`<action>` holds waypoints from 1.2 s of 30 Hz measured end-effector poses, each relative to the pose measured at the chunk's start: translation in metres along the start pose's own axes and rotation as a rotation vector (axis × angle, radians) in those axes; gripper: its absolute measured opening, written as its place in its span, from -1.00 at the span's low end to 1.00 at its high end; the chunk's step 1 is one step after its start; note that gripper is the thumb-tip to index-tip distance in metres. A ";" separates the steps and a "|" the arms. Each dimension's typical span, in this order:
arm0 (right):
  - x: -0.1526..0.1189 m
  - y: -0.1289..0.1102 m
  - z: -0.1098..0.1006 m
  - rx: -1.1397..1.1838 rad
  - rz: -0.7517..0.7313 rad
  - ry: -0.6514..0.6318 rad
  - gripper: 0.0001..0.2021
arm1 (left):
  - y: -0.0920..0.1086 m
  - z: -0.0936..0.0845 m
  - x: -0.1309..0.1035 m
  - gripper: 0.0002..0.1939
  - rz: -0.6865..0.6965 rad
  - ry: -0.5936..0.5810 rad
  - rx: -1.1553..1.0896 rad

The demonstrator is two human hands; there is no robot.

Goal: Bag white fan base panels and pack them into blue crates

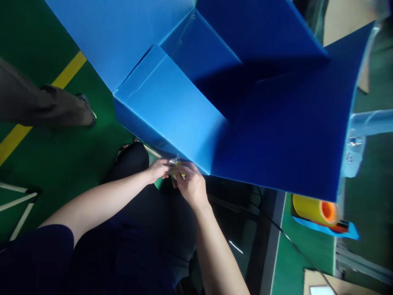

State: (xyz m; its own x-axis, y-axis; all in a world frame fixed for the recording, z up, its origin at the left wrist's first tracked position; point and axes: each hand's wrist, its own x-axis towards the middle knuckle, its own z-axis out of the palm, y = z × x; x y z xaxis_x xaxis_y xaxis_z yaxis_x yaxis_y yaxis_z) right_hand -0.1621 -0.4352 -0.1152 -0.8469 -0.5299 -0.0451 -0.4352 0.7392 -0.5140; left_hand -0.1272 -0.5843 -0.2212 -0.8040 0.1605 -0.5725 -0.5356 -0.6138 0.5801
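A small clear plastic bag [174, 162] with something yellow inside is pinched between my two hands, low beside the blue box. My left hand [159, 170] grips its left side with closed fingers. On its other side, my right hand [192, 184] has thumb and fingers closed on it, hiding part of the bag. What the yellow content is cannot be made out. Just beyond my hands stands a large open blue corrugated plastic box [172, 98], its flaps spread outward and its inside in shadow at the right.
Another person's leg [46, 102] and shoe stand at the left, near a yellow floor line [70, 69]. A yellow roll [313, 209] with an orange core lies at the right. A black cable [288, 237] runs below it. Pale tubing [21, 200] is at lower left.
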 end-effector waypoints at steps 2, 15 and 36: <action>0.002 0.002 0.000 0.106 0.048 0.010 -0.72 | -0.001 0.001 0.000 -0.81 0.008 -0.013 -0.013; -0.016 -0.013 -0.005 0.350 0.385 0.023 -0.52 | 0.001 -0.002 -0.017 -0.68 0.080 0.022 -0.059; 0.030 -0.034 -0.031 -0.366 0.314 -0.305 -0.66 | -0.026 -0.008 -0.009 -0.79 0.133 0.234 0.114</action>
State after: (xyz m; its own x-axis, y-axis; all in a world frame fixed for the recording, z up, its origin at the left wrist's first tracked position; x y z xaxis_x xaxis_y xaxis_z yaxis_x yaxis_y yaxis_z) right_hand -0.1823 -0.4640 -0.0724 -0.8498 -0.3175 -0.4208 -0.3005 0.9476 -0.1081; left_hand -0.1042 -0.5760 -0.2362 -0.7947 -0.1061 -0.5976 -0.4659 -0.5244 0.7127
